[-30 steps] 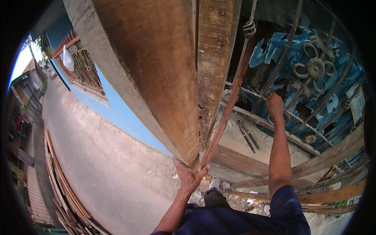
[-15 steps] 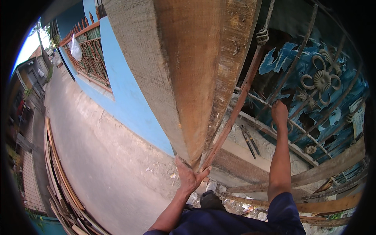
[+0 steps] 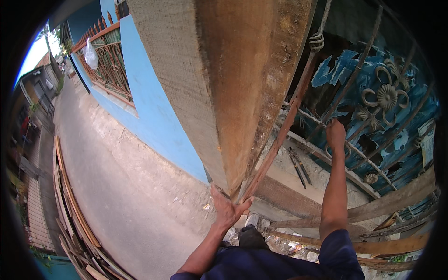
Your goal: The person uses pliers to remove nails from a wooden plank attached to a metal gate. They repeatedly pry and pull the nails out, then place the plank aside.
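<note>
A thick, rough wooden beam rises toward me and fills the top middle of the view. My left hand is wrapped round its lower part, thumb on the right side and fingers on the left. My right arm reaches out to a rusty metal grille, where my right hand is closed round a thin crossbar. A reddish, narrow frame bar slants between the beam and the grille. Pincers with dark handles lie on the ledge below the grille, between my hands.
Torn blue sheeting and metal flower ornaments are behind the bars. Wooden planks cross at lower right, above rubble. Long wood strips lie along the lane at left. A blue wall stands beyond the beam.
The beam and grille sit slightly farther right in the picture. Both my hands keep their holds, with hardly any movement.
</note>
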Available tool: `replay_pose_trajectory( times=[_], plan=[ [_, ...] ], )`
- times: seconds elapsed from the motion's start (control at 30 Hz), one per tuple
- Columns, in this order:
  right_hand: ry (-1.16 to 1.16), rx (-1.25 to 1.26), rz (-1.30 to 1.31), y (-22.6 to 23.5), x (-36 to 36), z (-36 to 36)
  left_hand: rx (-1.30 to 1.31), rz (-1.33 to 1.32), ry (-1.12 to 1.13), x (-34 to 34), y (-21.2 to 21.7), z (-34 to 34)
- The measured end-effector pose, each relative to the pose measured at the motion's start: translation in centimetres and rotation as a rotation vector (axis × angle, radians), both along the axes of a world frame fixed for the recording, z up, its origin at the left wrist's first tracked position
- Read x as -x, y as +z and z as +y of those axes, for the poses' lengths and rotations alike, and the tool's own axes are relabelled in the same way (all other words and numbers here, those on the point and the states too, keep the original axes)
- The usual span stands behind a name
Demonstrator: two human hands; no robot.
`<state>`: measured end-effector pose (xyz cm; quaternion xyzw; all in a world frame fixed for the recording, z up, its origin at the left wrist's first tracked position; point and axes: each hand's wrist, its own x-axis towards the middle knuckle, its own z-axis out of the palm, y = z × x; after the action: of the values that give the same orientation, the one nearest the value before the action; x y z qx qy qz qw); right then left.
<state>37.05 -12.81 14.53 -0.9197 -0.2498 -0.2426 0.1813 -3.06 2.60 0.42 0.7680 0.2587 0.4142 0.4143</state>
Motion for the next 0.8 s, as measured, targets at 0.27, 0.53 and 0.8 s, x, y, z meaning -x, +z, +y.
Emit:
replay_pose_trajectory(
  times=[0.27,0.53,0.8],
  plan=[
    [0.001,0.007,0.039,0.3,0.4,0.1,-0.021,-0.034,-0.013,-0.3,0.2,0.0],
    [0.001,-0.256,-0.519,-3.7,4.8,0.1,-0.043,-0.019,-0.041,-0.3,-0.8,-0.1],
    [0.272,-0.920,0.690,-7.2,13.8,9.4,0.132,-0.044,-0.038,-0.4,-0.6,-0.5]
  ],
)
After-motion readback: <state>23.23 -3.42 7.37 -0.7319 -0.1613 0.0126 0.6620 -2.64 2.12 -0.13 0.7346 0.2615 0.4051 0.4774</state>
